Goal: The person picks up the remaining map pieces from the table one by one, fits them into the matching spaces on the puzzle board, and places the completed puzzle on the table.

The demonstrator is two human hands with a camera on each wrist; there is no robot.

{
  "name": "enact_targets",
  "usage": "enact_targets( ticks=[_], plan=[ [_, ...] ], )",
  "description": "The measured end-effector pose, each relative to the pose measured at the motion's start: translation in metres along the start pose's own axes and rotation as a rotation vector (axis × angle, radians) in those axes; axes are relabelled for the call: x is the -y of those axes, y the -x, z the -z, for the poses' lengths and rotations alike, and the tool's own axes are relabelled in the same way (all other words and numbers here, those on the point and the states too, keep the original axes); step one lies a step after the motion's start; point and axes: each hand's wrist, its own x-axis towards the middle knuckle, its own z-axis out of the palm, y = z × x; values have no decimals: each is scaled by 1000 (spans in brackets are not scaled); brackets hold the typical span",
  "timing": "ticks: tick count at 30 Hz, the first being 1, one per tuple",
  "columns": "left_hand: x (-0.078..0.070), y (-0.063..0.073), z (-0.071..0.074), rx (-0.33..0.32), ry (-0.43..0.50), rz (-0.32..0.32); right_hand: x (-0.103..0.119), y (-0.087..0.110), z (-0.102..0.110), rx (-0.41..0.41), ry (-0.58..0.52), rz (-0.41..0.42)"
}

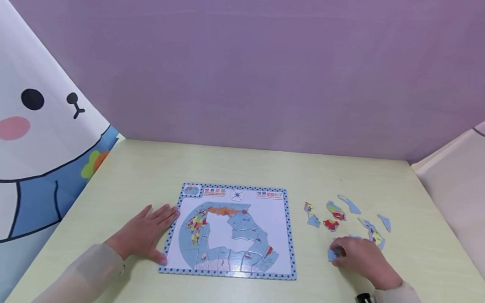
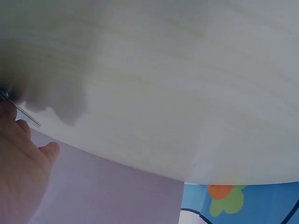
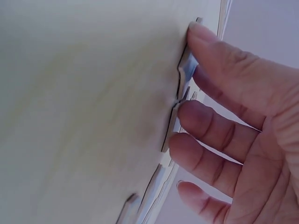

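Note:
A world map jigsaw board (image 1: 289,236) with a dotted blue border lies flat on the table, its map filled around the outside and white in the middle. My left hand (image 1: 147,231) rests at the board's left edge, fingers spread; the left wrist view catches only part of this hand (image 2: 21,172). To the right of the board, my right hand (image 1: 362,258) pinches a blue puzzle piece (image 1: 332,255) low over the tabletop. In the right wrist view, the thumb lies against that piece (image 3: 188,65), while the other fingers curl close to neighbouring pieces.
Several loose pieces lie around the right hand, among them a red one (image 1: 331,225), a green and red one (image 1: 336,210) and a curved blue one (image 1: 349,204). A purple panel (image 1: 271,80) stands behind the table (image 1: 143,164). A cartoon-printed cloth (image 1: 40,159) hangs at left.

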Motion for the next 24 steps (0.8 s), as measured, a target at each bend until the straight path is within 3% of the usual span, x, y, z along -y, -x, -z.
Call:
enact_targets(
  ticks=[10,15,24],
  plan=[
    [-1,-1,5,-12,-17,-10,4,-3,-1,-25,9,-33],
    [-3,0,8,6,-10,-1,4,-3,-2,-24,-58,-49],
    [-4,0,7,-15,-98,-28,0,-1,-1,-2,-208,-8]
  ],
)
